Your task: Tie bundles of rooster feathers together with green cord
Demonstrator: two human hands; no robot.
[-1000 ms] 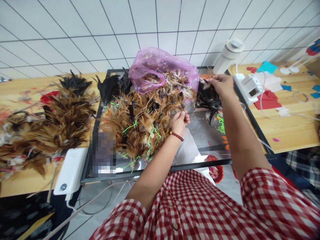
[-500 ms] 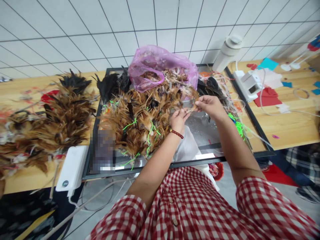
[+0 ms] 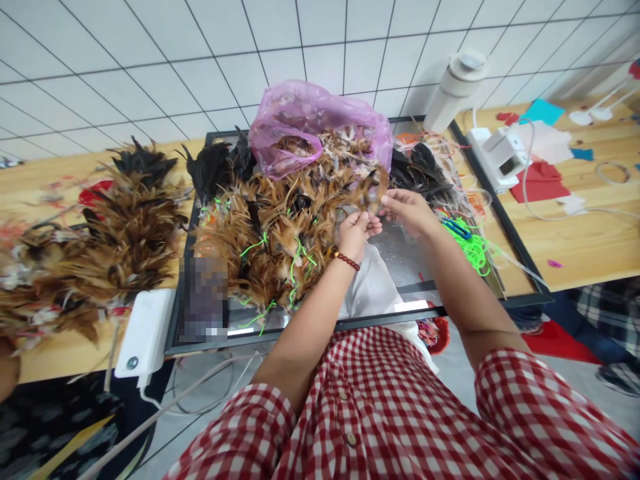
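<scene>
Right hand [image 3: 410, 212] now joins left hand [image 3: 356, 230] at a brown feather [image 3: 371, 190].
Right thumb and forefinger pinch the feather, which points toward 11 o'clock; left fingers curl in just beside it, any hold hard to tell. A second ago the right hand was at the black feathers [image 3: 423, 172], now seen at 1 o'clock. Brown feather bundles [image 3: 273, 277] lie at 9, a purple plastic bag [image 3: 345, 115] at 11, green cord [image 3: 473, 250] at 4, within a black frame [image 3: 519, 240].

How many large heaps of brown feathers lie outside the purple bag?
2: left heap on the wooden table; middle heap inside the black frame. Some may be hidden.
</scene>
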